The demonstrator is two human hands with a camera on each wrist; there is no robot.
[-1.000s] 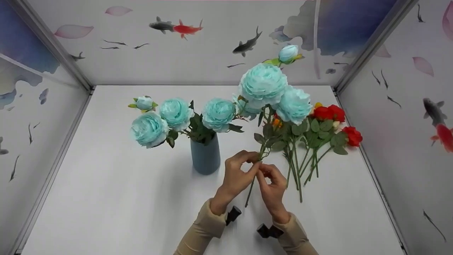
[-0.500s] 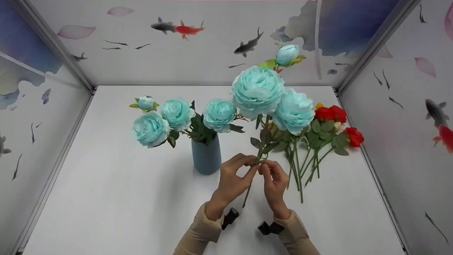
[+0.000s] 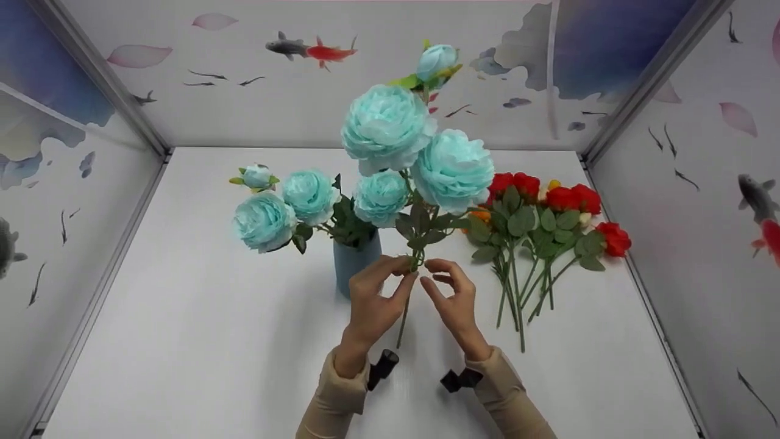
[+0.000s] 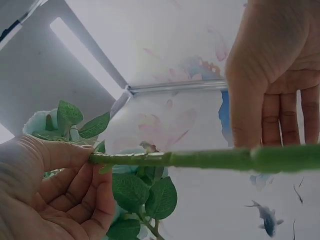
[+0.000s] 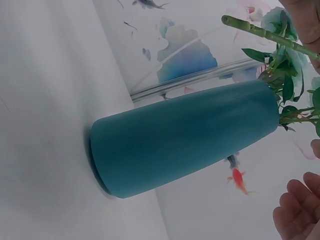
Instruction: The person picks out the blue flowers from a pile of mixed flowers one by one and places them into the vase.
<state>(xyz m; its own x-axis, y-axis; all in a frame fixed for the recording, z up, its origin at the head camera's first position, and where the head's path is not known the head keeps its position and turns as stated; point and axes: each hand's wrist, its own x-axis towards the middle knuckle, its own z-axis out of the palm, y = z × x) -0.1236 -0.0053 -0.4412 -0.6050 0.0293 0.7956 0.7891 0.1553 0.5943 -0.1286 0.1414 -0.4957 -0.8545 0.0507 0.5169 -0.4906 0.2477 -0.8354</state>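
My left hand (image 3: 376, 299) pinches the green stem of a turquoise peony spray (image 3: 390, 128) between thumb and fingertips, just below its leaves. Two big blooms and a bud top this spray. The stem's lower end (image 3: 402, 332) points down toward the table. Beside the stem, my right hand (image 3: 454, 299) holds nothing, its thumb and fingers spread apart. In the left wrist view the right hand (image 4: 272, 75) hangs near the stem (image 4: 210, 159). Behind the left hand stands a blue-grey vase (image 3: 347, 274) with more turquoise peonies (image 3: 263, 222) in it; the right wrist view shows the vase (image 5: 185, 140) upright and close.
Red roses (image 3: 573, 200) and other flowers with green stems (image 3: 515, 305) lie on the white table (image 3: 183, 341) at the right. Painted walls (image 3: 244, 116) enclose the table at the back and both sides. Black wrist cameras (image 3: 382, 369) sit at both cuffs.
Both hands and the peony spray have moved left, so its blooms now overlap the vase's flowers. The right hand's fingers have come away from the stem and spread.
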